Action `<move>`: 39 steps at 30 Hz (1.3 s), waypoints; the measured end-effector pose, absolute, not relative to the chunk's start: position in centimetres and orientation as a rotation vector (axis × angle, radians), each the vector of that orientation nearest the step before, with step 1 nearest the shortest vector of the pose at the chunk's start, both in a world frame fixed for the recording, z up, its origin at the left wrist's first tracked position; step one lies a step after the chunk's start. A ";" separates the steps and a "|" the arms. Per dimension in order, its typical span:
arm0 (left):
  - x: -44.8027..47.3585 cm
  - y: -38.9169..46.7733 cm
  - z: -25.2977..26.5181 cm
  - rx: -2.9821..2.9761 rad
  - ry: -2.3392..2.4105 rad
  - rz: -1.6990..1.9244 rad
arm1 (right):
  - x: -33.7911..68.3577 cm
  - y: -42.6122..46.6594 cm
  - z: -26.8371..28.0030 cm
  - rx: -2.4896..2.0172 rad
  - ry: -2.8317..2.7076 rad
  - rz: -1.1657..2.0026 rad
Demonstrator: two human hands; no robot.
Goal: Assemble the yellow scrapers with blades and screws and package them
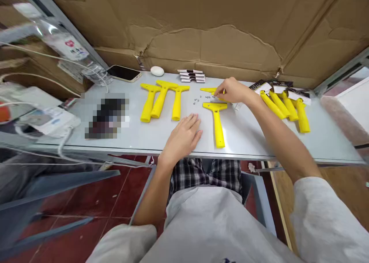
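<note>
My left hand (183, 135) lies flat on the glass-topped table near its front edge, fingers stretched out and nothing held. Just right of it is a yellow scraper (217, 126), its wide head pointing away from me. Beyond that head, my right hand (233, 89) reaches down with thumb and fingertips pinched together; whatever they hold is too small to see. Small screws (197, 100) are scattered left of those fingertips. A yellow piece (208, 89) shows partly behind my right hand, which hides the rest of it.
Three yellow scraper handles (162, 100) lie left of centre; several yellow scrapers with black-and-white cards (302, 117) lie at right. Stacked black-and-white packets (192, 76), a white oval object (157, 71) and a phone (123, 73) line the back. A bottle (67, 44) and cables stand left.
</note>
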State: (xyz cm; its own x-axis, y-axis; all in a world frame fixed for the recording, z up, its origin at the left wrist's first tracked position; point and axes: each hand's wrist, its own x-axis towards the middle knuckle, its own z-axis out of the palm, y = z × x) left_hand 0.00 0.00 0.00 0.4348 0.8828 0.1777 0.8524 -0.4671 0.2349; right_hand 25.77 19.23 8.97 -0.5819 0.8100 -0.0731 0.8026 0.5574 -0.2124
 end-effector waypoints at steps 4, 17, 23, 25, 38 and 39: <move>0.1 0.2 -0.4 2.571 1.583 0.436 | 22.9 21.0 8.1 -1.395 -2.722 0.373; 0.0 0.2 -0.5 2.543 1.535 0.519 | 22.1 21.8 7.8 -1.513 -2.707 0.417; -0.3 0.2 -0.9 2.548 1.506 0.576 | 21.4 20.8 8.0 -1.562 -2.714 0.360; -0.3 0.3 -1.1 2.546 1.515 0.595 | 21.2 20.6 8.0 -1.570 -2.726 0.335; -0.2 0.9 -0.7 2.311 1.571 0.998 | 26.1 18.0 9.4 -1.474 -2.578 0.411; 0.2 1.0 -0.4 2.289 1.581 1.029 | 26.9 17.4 9.3 -1.476 -2.576 0.419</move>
State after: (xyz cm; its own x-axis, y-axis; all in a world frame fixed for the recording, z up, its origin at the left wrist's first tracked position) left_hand 0.19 1.04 -0.40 0.1970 0.8770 0.4382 0.7557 -0.4206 0.5020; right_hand 26.85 17.40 9.34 -0.5075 0.8615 -0.0139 0.8215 0.4789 -0.3094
